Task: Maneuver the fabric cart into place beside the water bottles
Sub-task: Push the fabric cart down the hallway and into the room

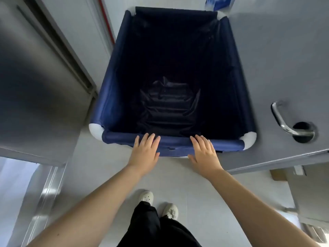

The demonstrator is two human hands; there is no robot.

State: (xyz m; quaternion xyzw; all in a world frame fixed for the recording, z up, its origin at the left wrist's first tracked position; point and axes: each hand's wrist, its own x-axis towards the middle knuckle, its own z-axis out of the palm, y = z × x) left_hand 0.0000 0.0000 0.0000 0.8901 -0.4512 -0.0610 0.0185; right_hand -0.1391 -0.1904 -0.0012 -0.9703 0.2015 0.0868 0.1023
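The fabric cart is a deep navy cloth bin on a frame with white corner joints, seen from above in the middle of the view; inside lies only crumpled dark lining. My left hand and my right hand rest flat on its near top rail, fingers spread over the rail rather than curled round it. A pack of water bottles in blue wrap shows at the top edge, just past the cart's far right corner.
A grey door with a chrome lever handle stands close along the cart's right side. A grey metal door frame flanks the left. A red strip runs along the far left floor. My feet are on pale floor.
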